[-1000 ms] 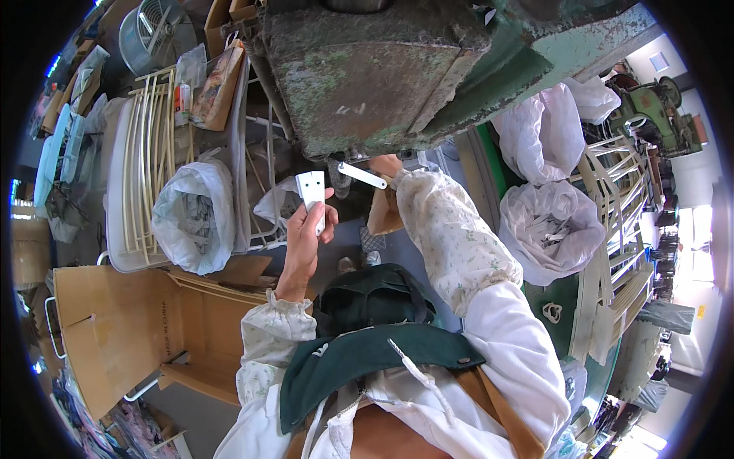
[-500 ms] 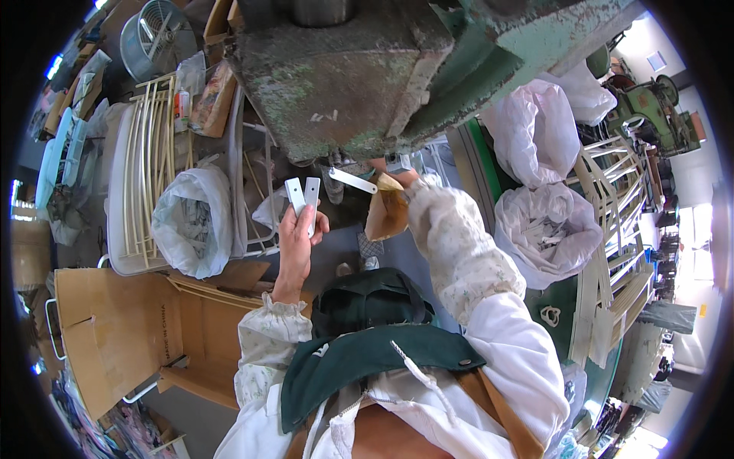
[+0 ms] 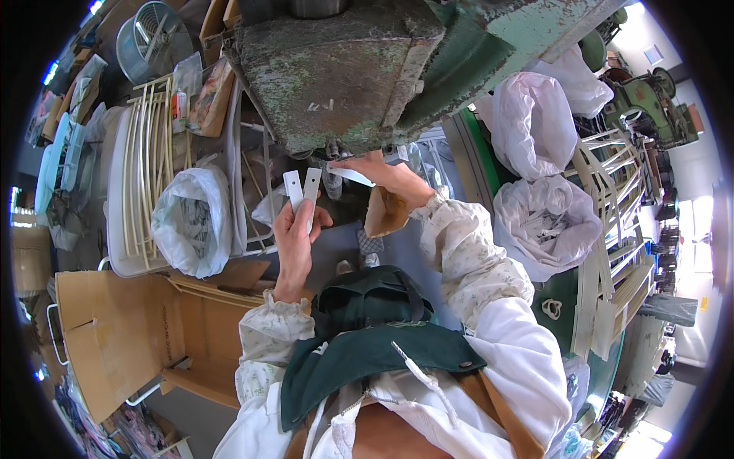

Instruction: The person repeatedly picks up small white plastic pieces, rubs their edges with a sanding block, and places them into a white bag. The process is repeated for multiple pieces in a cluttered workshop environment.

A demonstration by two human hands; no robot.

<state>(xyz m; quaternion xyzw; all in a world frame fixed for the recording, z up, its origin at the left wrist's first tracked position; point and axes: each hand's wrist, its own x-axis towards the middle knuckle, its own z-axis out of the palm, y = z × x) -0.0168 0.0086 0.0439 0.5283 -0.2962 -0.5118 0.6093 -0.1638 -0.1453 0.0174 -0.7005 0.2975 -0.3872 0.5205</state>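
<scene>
My left hand [image 3: 295, 229] is closed round two flat white strips [image 3: 301, 193], which fan out upward, each with a small hole near its top end. Just below the machine head, my right hand [image 3: 390, 177] reaches to the left, its fingers on a third white strip [image 3: 353, 177] that is tilted. The fingertips partly cover that strip's left end. Beneath the right wrist is a brown cardboard piece [image 3: 386, 214] with a curved fold. The green, worn machine head [image 3: 336, 84] hangs over both hands and hides the spot behind the fingers.
At left, a white sack [image 3: 193, 222] holds thin pieces, beside an open cardboard box [image 3: 122, 336]. Further sacks [image 3: 547, 226] stand at right near a stack of pale strips [image 3: 612, 252]. A round fan [image 3: 153, 42] is at the far left.
My right hand has moved up and left onto the third strip, which has tilted. My left hand keeps its two strips nearly in place.
</scene>
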